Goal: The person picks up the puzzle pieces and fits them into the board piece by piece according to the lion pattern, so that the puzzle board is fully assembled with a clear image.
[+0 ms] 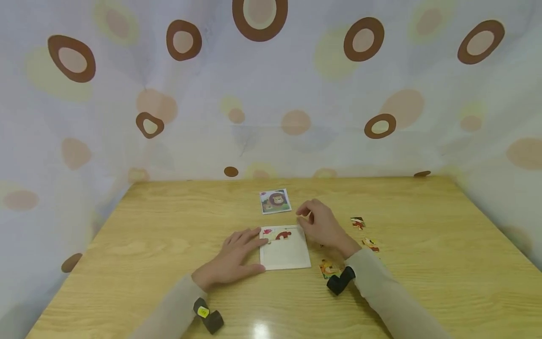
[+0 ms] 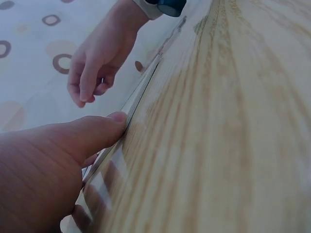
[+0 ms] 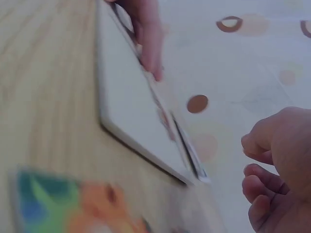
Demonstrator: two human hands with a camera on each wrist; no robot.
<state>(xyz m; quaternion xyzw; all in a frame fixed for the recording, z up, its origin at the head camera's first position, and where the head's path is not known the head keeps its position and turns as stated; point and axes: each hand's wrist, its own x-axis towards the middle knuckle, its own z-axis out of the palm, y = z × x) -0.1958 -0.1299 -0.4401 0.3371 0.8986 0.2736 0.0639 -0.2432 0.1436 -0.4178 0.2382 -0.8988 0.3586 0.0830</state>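
Observation:
A white puzzle tray [image 1: 284,256] lies on the table with a few picture pieces [image 1: 282,235] along its far side, one showing dark red. My left hand [image 1: 237,256] rests at the tray's left edge, fingers spread and thumb by the near corner. In the left wrist view the thumb [image 2: 97,133] touches the rim. Above the tray's far right corner hovers my right hand [image 1: 322,226], its fingers loosely bent. The right wrist view shows a gap between that hand's thumb and fingers [image 3: 277,170], with nothing visible in it.
Beyond the tray lies a lion picture card [image 1: 275,201]. Loose puzzle pieces are scattered to the right: a dark one [image 1: 357,223], a yellowish one [image 1: 370,244] and an orange one [image 1: 329,269] near the right wrist. A patterned curtain [image 1: 271,150] borders the table's far edge.

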